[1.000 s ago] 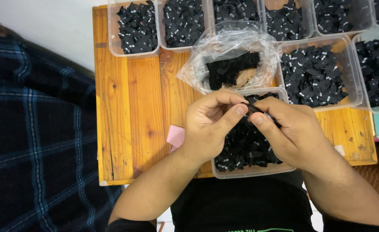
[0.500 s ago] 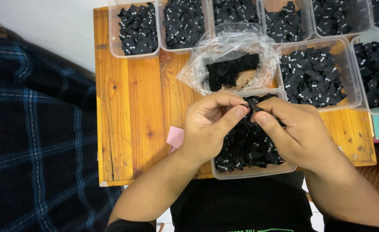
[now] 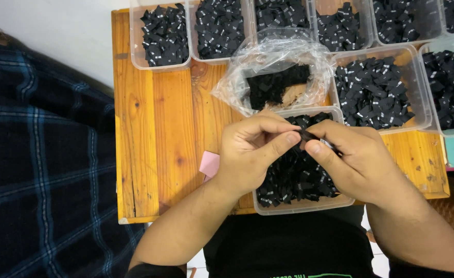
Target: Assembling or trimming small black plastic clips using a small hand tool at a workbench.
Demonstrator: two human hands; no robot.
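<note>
Both hands meet just above the near clear tub (image 3: 309,206) of black tags: left hand (image 3: 250,152) and right hand (image 3: 358,162) pinch 1 small black tag (image 3: 306,135) between fingertips. Step in hand, by my reading: folding or separating it. Beyond the tub lies an open plastic bag (image 3: 276,72); to its left, a pink scrap (image 3: 209,164).

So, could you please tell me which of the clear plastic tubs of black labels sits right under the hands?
The nearest tub, at the table's front edge below the plastic bag. Both hands, left and right, pinch a label above it.
</note>
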